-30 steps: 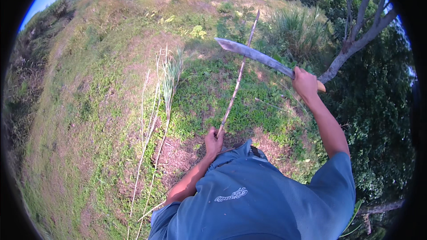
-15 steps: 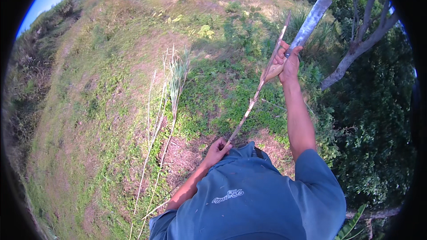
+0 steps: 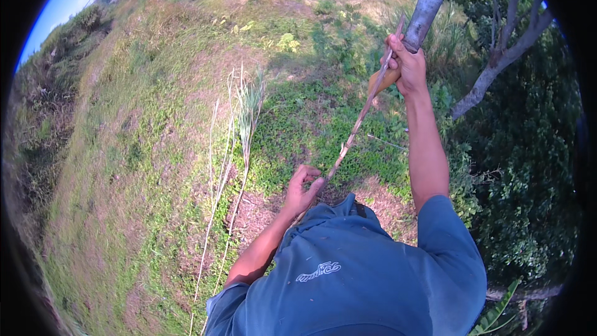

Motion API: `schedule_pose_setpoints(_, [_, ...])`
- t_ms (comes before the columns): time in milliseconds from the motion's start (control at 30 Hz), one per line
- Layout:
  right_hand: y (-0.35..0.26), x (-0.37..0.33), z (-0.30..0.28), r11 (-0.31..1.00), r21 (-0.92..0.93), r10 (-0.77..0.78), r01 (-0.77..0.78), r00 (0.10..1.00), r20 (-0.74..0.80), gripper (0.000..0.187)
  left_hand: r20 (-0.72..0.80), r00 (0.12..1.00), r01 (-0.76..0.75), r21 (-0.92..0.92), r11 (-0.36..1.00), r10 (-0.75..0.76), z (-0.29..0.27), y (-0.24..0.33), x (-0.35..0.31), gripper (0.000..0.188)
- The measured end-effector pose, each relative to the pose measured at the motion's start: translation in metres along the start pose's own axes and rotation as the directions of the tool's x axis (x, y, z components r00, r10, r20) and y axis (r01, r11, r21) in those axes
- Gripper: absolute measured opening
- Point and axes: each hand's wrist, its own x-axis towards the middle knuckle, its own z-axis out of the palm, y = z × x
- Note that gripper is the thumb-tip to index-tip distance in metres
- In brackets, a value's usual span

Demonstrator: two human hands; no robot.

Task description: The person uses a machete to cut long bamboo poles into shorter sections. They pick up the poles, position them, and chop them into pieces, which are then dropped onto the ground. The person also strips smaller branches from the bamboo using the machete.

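Note:
My right hand [image 3: 410,70] is raised ahead of me, closed round the wooden handle [image 3: 384,81] of a machete. Its broad grey blade [image 3: 430,3] points up and away, the tip cut off by the picture's top. A thin brown stalk [image 3: 352,135], peeled pale in places, slants from my waist up to the right hand's fingers. Its far end sticks out beyond them, beside the blade; whether those fingers also grip it is unclear. Near my waist my left hand [image 3: 303,190] is loosely curled at the stalk's lower part, thumb against it and the other fingers bent.
Several long pale stalks [image 3: 216,202] lie on the grass to my left, one with a leafy green tuft [image 3: 250,112]. Low green plants [image 3: 292,130] cover the ground ahead. A leaning tree trunk [image 3: 491,81] and dark foliage [image 3: 522,193] stand on the right.
The machete has come nearer and more upright, its blade now running out of the picture. My left hand has shifted slightly up and its fingers have loosened on the stalk.

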Motion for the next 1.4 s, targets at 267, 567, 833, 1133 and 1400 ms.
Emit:
schedule_pose_setpoints(267, [-0.011, -0.026, 0.021, 0.996, 0.021, 0.084, -0.089, 0.982, 0.169, 0.024, 0.01, 1.0, -0.011, -0.038, 0.999, 0.011, 0.034, 0.096, 0.142, 0.026])
schedule_pose_setpoints(567, [-0.002, -0.032, 0.016, 0.99, -0.084, 0.127, -0.112, 0.971, 0.2, 0.025, 0.117, 0.903, 0.34, -0.781, 0.524, -0.413, 0.041, 0.064, 0.129, 0.034])
schedule_pose_setpoints(833, [0.002, -0.04, 0.016, 0.99, -0.032, 0.141, -0.138, 0.982, 0.126, 0.027, -0.521, 0.842, 0.424, 0.472, 0.773, -0.144, -0.03, -0.041, 0.114, 0.04])
schedule_pose_setpoints(1133, [0.015, -0.046, 0.033, 0.954, 0.042, 0.289, -0.296, 0.95, 0.12, 0.025, -0.189, 0.98, -0.047, 0.076, 0.996, 0.06, 0.048, 0.108, 0.138, 0.025])
schedule_pose_setpoints(1400, [0.005, -0.055, 0.029, 0.952, 0.02, 0.297, -0.305, 0.939, 0.174, 0.025, -0.074, 0.888, 0.309, -0.635, 0.708, -0.453, 0.041, 0.079, 0.143, 0.036])
